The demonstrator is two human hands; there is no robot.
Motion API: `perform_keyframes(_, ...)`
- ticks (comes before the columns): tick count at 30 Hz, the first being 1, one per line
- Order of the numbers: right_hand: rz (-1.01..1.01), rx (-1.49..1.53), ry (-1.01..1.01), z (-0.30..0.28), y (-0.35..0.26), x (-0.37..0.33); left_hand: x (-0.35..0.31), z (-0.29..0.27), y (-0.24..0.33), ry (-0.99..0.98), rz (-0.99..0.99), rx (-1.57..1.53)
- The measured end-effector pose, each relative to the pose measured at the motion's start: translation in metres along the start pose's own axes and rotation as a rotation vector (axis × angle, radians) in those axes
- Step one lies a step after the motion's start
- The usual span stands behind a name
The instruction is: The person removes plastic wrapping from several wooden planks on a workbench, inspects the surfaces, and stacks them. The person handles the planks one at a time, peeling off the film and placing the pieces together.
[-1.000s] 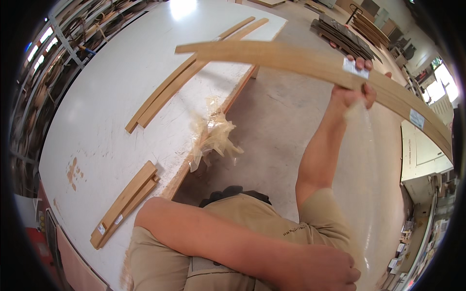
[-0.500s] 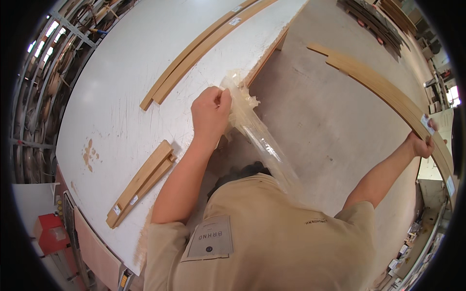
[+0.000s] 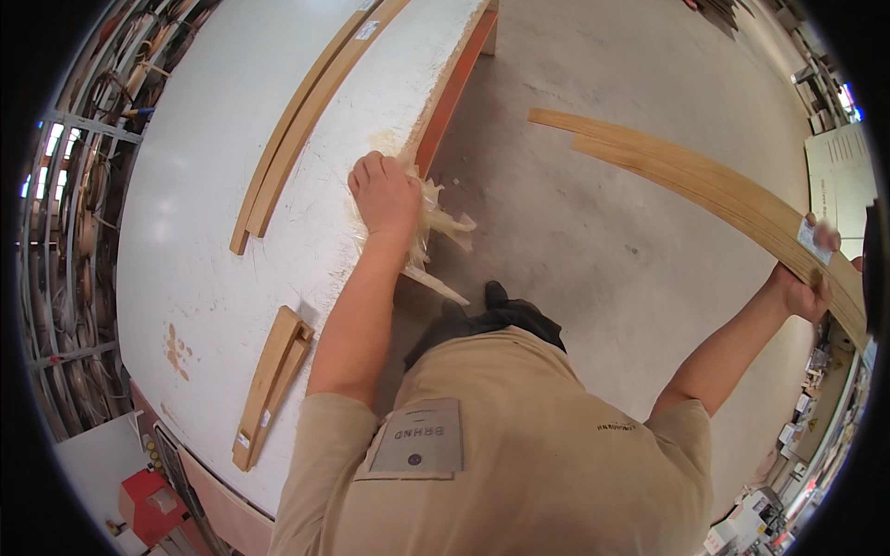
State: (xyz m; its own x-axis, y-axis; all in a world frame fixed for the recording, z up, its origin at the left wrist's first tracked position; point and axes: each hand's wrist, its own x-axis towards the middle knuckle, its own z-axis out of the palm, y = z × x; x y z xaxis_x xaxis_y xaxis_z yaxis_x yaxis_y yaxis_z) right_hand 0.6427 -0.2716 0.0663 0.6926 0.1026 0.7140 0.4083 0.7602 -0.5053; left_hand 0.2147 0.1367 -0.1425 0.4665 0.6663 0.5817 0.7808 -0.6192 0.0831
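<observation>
My left hand [image 3: 383, 195] is closed at the table's right edge, its fingers curled into a bunch of yellowish clear tape [image 3: 436, 215] stuck there; the fingertips are partly hidden. Loose tape ends hang off the edge. Out at the far right, my right hand [image 3: 805, 295] grips long, slightly curved wooden strips [image 3: 686, 183] from below. They lie together with their ends offset, one reaching further left, and a white label [image 3: 816, 241] is on them. A blurred, skin-coloured shape beside the label is hard to make out.
On the white table [image 3: 185, 269] lie two long wooden strips [image 3: 306, 120] at the back and a shorter pair of wooden pieces [image 3: 271, 389] nearer me. Shelving [image 3: 74, 232] stands at the left, with a red box [image 3: 153, 508] below. Grey floor [image 3: 575, 232] lies between table and strips.
A long tape strip stretched down from my left hand before; now only short ends hang at the edge. The view has shifted. My right hand keeps hold of the strips.
</observation>
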Motion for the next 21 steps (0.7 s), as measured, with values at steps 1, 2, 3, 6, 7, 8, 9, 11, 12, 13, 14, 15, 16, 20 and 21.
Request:
perform_keyframes(1, 0.003, 0.006, -0.011, 0.002, 0.0, -0.001, 0.001, -0.001, -0.002, -0.027, -0.022, 0.016)
perform_keyframes(2, 0.007, 0.02, -0.022, 0.002, 0.002, -0.002, 0.0, -0.002, -0.004, -0.055, -0.046, 0.033)
perform_keyframes(3, 0.006, 0.031, -0.029, 0.003, 0.001, -0.001, 0.004, -0.007, -0.002, -0.108, -0.079, 0.022)
perform_keyframes(6, 0.009, 0.09, -0.054, 0.004, 0.008, 0.002, 0.0, -0.03, -0.004, -0.218, -0.186, 0.006)
perform_keyframes(7, 0.009, 0.109, -0.064, 0.004, 0.012, 0.007, -0.003, -0.034, -0.007, -0.223, -0.221, 0.008)
perform_keyframes(8, 0.008, 0.112, -0.069, 0.005, 0.014, 0.011, -0.004, -0.038, -0.01, -0.228, -0.257, 0.01)
perform_keyframes(9, 0.004, 0.116, -0.076, 0.006, 0.017, 0.016, -0.002, -0.043, -0.014, -0.252, -0.265, 0.013)
perform_keyframes(11, 0.013, 0.091, -0.092, 0.003, 0.017, 0.032, 0.001, -0.054, -0.02, -0.301, -0.283, 0.021)
perform_keyframes(12, 0.029, 0.085, -0.101, 0.0, 0.017, 0.041, 0.001, -0.058, -0.026, -0.288, -0.266, 0.014)
perform_keyframes(13, 0.044, 0.075, -0.114, 0.001, 0.017, 0.049, 0.0, -0.061, -0.03, -0.276, -0.251, 0.001)
perform_keyframes(14, 0.075, 0.045, -0.092, 0.003, 0.016, 0.055, -0.001, -0.063, -0.035, -0.265, -0.235, -0.012)
perform_keyframes(15, 0.107, 0.024, -0.091, 0.007, 0.015, 0.059, -0.001, -0.067, -0.041, -0.289, -0.303, -0.106)
perform_keyframes(16, 0.141, 0.002, -0.091, 0.011, 0.015, 0.062, -0.001, -0.073, -0.05, -0.312, -0.37, -0.201)
perform_keyframes(20, 0.28, -0.092, -0.183, 0.032, 0.011, 0.064, -0.006, -0.116, -0.082, -0.313, -0.586, -0.439)
perform_keyframes(21, 0.312, -0.138, -0.219, 0.045, 0.01, 0.06, -0.004, -0.13, -0.081, -0.286, -0.613, -0.469)
